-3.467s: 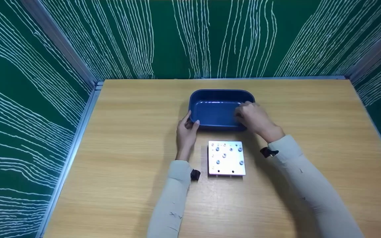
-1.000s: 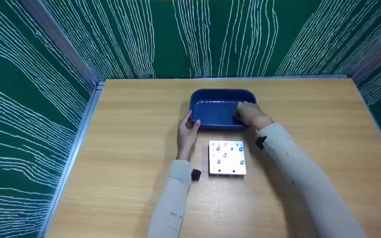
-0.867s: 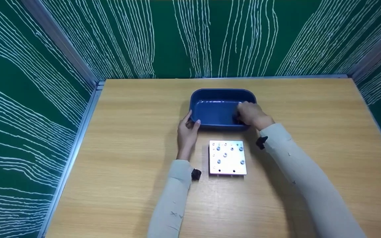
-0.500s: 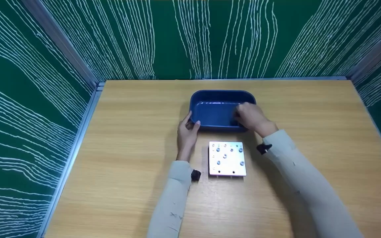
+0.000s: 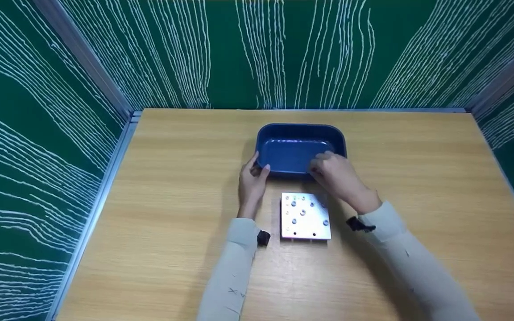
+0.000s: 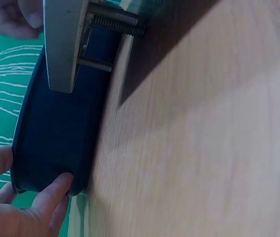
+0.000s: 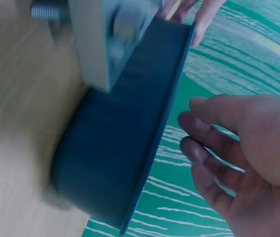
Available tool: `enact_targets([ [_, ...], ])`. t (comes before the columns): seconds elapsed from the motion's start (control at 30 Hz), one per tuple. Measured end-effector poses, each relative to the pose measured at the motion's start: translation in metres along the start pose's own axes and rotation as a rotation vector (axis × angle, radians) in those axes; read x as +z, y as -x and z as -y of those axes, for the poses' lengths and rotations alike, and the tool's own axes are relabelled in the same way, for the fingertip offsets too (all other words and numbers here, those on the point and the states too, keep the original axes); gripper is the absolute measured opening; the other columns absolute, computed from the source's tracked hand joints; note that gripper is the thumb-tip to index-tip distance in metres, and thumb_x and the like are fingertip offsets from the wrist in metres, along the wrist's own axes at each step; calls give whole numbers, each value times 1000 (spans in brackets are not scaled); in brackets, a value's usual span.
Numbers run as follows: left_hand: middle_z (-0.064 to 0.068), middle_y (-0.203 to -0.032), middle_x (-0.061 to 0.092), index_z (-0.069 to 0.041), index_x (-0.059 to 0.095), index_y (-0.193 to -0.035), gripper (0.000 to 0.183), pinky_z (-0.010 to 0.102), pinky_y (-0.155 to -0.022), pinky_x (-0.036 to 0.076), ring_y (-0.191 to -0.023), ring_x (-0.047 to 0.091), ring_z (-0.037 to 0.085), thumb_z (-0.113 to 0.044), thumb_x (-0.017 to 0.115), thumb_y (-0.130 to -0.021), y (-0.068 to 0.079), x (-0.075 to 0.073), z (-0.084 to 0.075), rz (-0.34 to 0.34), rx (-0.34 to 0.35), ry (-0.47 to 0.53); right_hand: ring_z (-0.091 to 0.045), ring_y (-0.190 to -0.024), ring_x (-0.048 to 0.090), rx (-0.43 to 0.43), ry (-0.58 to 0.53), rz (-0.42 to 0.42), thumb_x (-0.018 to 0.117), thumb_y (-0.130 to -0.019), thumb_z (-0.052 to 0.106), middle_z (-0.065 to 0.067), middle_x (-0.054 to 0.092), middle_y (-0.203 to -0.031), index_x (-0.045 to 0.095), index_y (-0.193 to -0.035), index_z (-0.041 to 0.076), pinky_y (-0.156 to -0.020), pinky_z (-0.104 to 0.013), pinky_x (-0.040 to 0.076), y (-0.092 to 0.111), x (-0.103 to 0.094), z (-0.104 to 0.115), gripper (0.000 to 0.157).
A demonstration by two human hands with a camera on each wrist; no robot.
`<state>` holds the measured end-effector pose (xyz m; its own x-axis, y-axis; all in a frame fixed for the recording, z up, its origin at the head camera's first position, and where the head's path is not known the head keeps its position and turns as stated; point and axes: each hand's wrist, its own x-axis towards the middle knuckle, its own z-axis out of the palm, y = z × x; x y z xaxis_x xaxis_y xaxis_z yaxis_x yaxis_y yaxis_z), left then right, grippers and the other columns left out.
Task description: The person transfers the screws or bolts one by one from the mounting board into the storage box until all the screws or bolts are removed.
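A dark blue plastic tray [image 5: 283,156] rests toward the back of the table. My left hand [image 5: 251,189] grips its front-left corner; in the left wrist view the fingertips [image 6: 61,182] press its outer wall. Over the tray's front-right rim is my right hand [image 5: 337,176], its fingers bent. The right wrist view shows thumb and fingertips [image 7: 192,121] close together beyond the rim; I cannot tell whether something small sits between them. In front of the tray lies a square metal plate [image 5: 308,227] with several screws in its top, threaded ends [image 6: 95,64] jutting out below.
Around these lies the wooden tabletop [image 5: 185,178], with a metal frame edge [image 5: 101,187] on its left. Green panels with white wavy lines [image 5: 221,53] stand behind and at both sides. Each wrist wears a small black camera [image 5: 263,238].
My right hand, deep in the tray's right part before, has risen and drawn back toward the front rim, nearer the plate. The left hand, tray and plate have stayed put.
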<state>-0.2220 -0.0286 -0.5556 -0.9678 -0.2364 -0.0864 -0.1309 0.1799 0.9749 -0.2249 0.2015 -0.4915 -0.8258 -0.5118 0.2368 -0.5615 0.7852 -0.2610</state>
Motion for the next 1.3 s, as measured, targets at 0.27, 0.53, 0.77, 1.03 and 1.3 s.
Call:
enact_targets([
  [0.27, 13, -152, 57, -21, 52, -157, 56, 38, -108, 53, -132, 62, 27, -20, 69, -104, 0, -1, 1, 5, 1, -3, -28, -91, 70, -16, -25, -1, 83, -89, 2, -11, 77, -97, 81, -103, 7, -81, -41, 61, 22, 6, 16, 15],
  [0.53, 14, -152, 56, -18, 52, -158, 56, 41, -112, 49, -134, 60, 27, -19, 68, -104, 0, -2, 2, 12, 30, -6, -29, -90, 70, -41, -40, -16, 83, -87, 0, -12, 77, -96, 81, -104, 2, -80, -42, 61, 34, 13, 19, 17],
  [0.77, 13, -147, 57, -21, 52, -158, 56, 43, -113, 48, -134, 59, 27, -23, 68, -104, 1, -1, -1, 10, 5, -29, -31, -94, 71, -48, -63, -16, 85, -86, 2, -13, 77, -100, 79, -105, 2, -82, -46, 61, 39, 18, 18, 20],
  [1.03, 12, -152, 56, -22, 52, -158, 56, 42, -114, 48, -135, 60, 27, -22, 68, -104, 0, 0, -1, 3, -10, -33, -28, -93, 69, -54, -79, 7, 84, -88, 5, -10, 77, -98, 80, -105, 4, -82, -43, 60, 44, 22, 22, 18],
  [1.3, 12, -154, 55, -21, 51, -158, 56, 39, -114, 48, -137, 59, 27, -21, 68, -104, 0, 0, -2, 2, -11, -24, -25, -91, 68, -42, -78, 36, 84, -90, 9, -8, 77, -99, 81, -108, 6, -80, -39, 59, 47, 27, 24, 18],
])
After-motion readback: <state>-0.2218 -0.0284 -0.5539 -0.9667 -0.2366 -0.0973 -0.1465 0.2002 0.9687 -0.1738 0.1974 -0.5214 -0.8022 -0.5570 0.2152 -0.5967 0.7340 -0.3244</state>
